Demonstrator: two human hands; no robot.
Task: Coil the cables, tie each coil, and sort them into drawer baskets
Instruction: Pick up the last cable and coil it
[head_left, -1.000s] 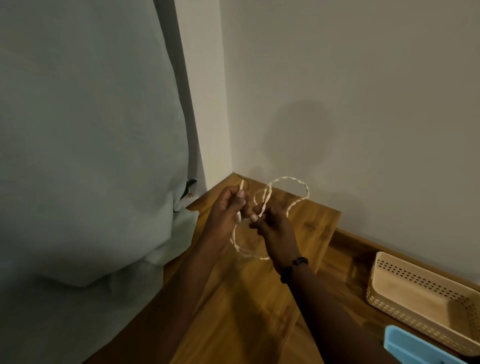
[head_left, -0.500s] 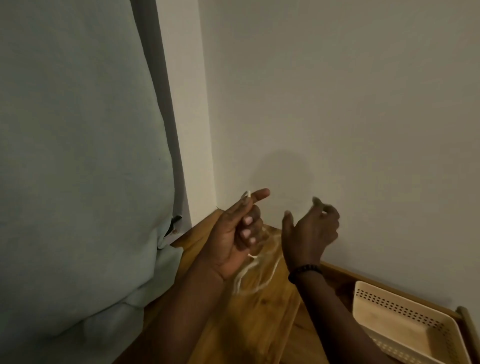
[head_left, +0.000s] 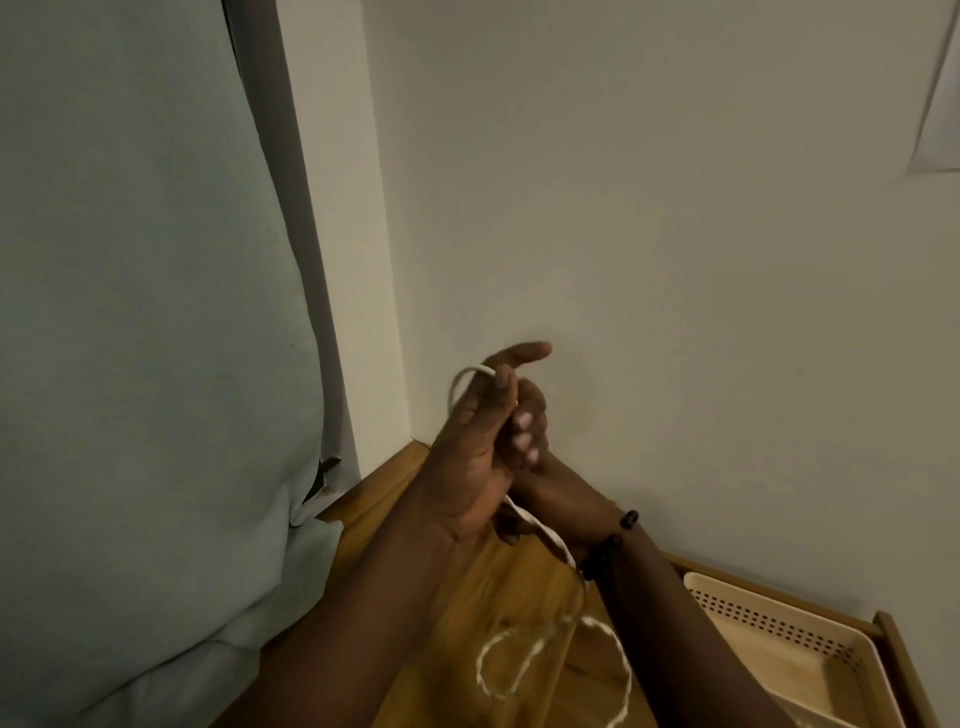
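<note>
Since half a second ago my right hand (head_left: 550, 499) has swung in from out beside the left and now sits tucked behind the left hand (head_left: 478, 457), the two touching. From my seat I read the left grip as clamped on the cable (head_left: 545, 540): a loop arcs over the back of the thumb and forefinger, fingers curled in, forefinger pointing toward the wall. I cannot tell the right grip, since the left palm hides most of it, though it may be pinching the strand. The cable's slack runs down and to the right from the left grip, ending in loose loops on the table (head_left: 457, 613), near the tan basket (head_left: 810, 654). I judge the right hand is nearer that slack, so it should feed the next turn
</note>
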